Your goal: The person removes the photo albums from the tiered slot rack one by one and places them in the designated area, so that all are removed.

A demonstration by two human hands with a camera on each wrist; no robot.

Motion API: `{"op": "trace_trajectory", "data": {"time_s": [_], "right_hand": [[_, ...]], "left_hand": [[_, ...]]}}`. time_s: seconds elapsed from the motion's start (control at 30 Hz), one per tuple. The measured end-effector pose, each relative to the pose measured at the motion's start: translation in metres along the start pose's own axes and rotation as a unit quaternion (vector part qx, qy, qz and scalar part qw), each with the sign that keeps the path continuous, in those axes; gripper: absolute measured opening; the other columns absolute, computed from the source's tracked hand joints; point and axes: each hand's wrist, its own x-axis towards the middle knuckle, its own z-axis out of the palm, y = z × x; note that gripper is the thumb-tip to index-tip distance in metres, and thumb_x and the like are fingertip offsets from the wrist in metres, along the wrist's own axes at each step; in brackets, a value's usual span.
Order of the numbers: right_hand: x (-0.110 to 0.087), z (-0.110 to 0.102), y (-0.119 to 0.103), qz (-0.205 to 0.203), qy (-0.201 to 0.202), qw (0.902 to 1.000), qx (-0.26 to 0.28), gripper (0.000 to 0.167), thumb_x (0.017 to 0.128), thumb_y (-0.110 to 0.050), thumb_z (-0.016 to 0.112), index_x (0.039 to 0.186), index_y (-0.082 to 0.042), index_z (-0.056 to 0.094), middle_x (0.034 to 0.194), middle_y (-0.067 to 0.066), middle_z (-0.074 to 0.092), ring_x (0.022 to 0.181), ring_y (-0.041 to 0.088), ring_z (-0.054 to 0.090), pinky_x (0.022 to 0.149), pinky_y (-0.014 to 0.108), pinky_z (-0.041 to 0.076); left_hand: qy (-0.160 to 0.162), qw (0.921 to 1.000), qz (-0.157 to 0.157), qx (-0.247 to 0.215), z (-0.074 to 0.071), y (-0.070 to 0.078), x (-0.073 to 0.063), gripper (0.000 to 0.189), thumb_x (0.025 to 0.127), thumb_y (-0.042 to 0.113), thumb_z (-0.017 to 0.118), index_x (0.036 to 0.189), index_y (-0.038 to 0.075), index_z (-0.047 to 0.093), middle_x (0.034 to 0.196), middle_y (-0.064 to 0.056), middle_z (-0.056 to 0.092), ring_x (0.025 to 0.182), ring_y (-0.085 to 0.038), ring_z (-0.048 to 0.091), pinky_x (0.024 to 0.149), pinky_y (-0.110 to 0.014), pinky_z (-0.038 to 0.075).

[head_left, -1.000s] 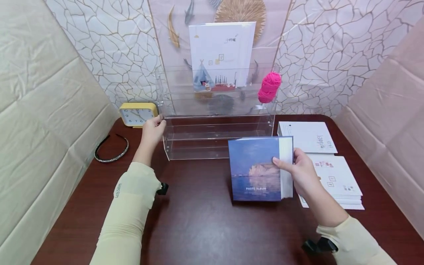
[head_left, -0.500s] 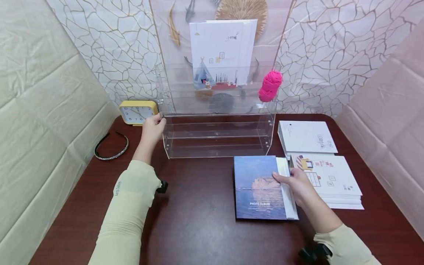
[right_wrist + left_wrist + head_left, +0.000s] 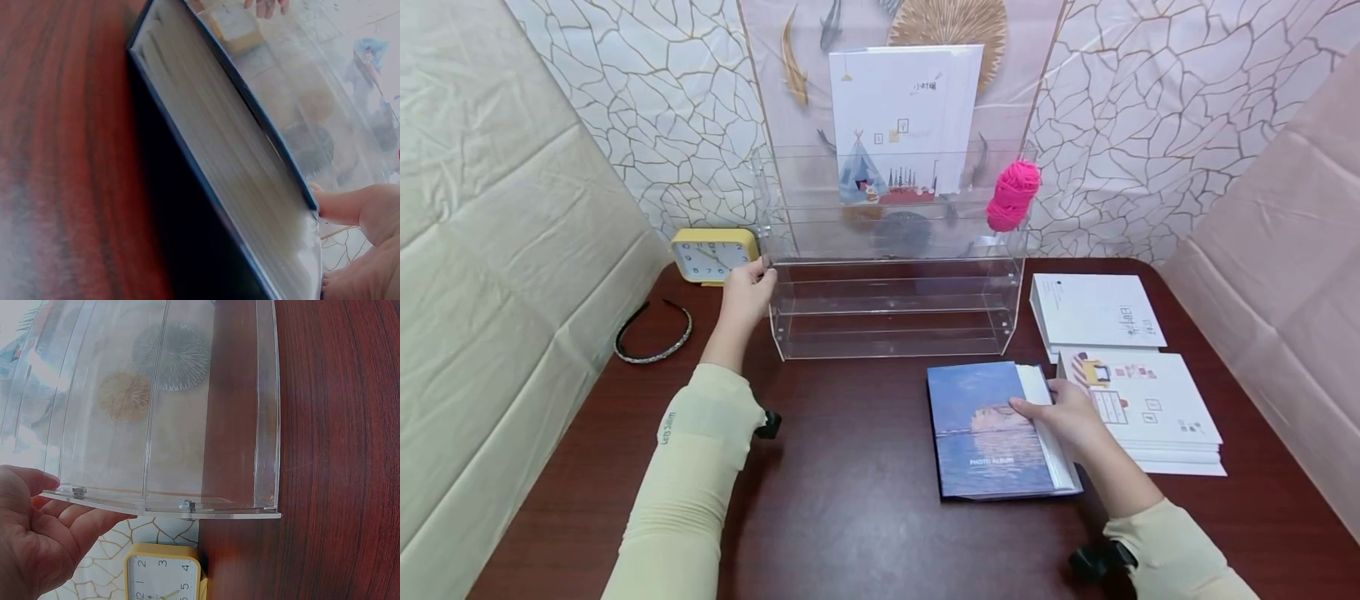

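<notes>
My left hand grips the left side panel of a clear acrylic rack, thumb inside and fingers outside, as the left wrist view shows. On the rack's upper part leans a white album with a tent drawing. My right hand pinches the right edge of a blue photo album, its thumb on the cover. Low over the table in front of the rack, that album is tilted. In the right wrist view, its thick page block shows between dark blue covers.
White albums lie stacked at the right, a rear pile and a front pile. Pink yarn sits at the rack's upper right. A yellow clock and a headband are on the left. Patterned cloth walls enclose the table.
My right hand has brought the blue album down and toward me from in front of the rack, then tilted it slightly. My left hand stays on the rack.
</notes>
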Motion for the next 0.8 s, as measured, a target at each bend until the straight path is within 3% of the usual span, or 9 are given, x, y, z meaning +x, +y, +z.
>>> {"op": "trace_trajectory", "data": {"time_s": [0.1, 0.3, 0.5, 0.8], "right_hand": [[-0.001, 0.001, 0.002, -0.005, 0.009, 0.9995, -0.029, 0.086, 0.081, -0.036, 0.072, 0.133, 0.019, 0.03, 0.128, 0.037, 0.039, 0.115, 0.043, 0.042, 0.096, 0.052, 0.034], [-0.004, 0.003, 0.0, -0.015, 0.022, 0.997, -0.072, 0.085, 0.082, -0.035, 0.07, 0.134, 0.019, 0.029, 0.13, 0.039, 0.036, 0.12, 0.048, 0.037, 0.099, 0.055, 0.03], [-0.008, 0.004, 0.0, -0.047, 0.015, 0.9953, -0.083, 0.081, 0.086, -0.029, 0.065, 0.134, 0.022, 0.024, 0.132, 0.041, 0.032, 0.123, 0.05, 0.032, 0.101, 0.055, 0.026], [-0.013, 0.015, 0.004, -0.042, 0.02, 0.996, -0.076, 0.068, 0.089, -0.014, 0.059, 0.134, 0.022, 0.024, 0.134, 0.041, 0.028, 0.127, 0.05, 0.025, 0.103, 0.056, 0.021]], "left_hand": [[0.003, 1.0, 0.005, 0.002, 0.0, 0.0, 0.0, 0.035, 0.094, 0.012, 0.047, 0.125, 0.0, 0.059, 0.124, -0.016, 0.057, 0.092, -0.026, 0.054, 0.079, -0.038, 0.044], [-0.001, 1.0, -0.002, -0.005, 0.0, -0.002, 0.002, 0.036, 0.095, 0.012, 0.047, 0.127, 0.001, 0.057, 0.127, -0.015, 0.055, 0.094, -0.025, 0.053, 0.079, -0.037, 0.044], [-0.007, 0.9999, -0.006, -0.013, 0.0, -0.004, 0.003, 0.037, 0.095, 0.013, 0.047, 0.129, 0.0, 0.055, 0.133, -0.013, 0.05, 0.092, -0.024, 0.054, 0.075, -0.033, 0.043], [0.0, 0.9998, 0.003, -0.017, 0.0, -0.006, 0.002, 0.035, 0.095, 0.013, 0.048, 0.127, 0.002, 0.058, 0.111, -0.017, 0.063, 0.071, -0.021, 0.052, 0.059, -0.024, 0.043]]}}
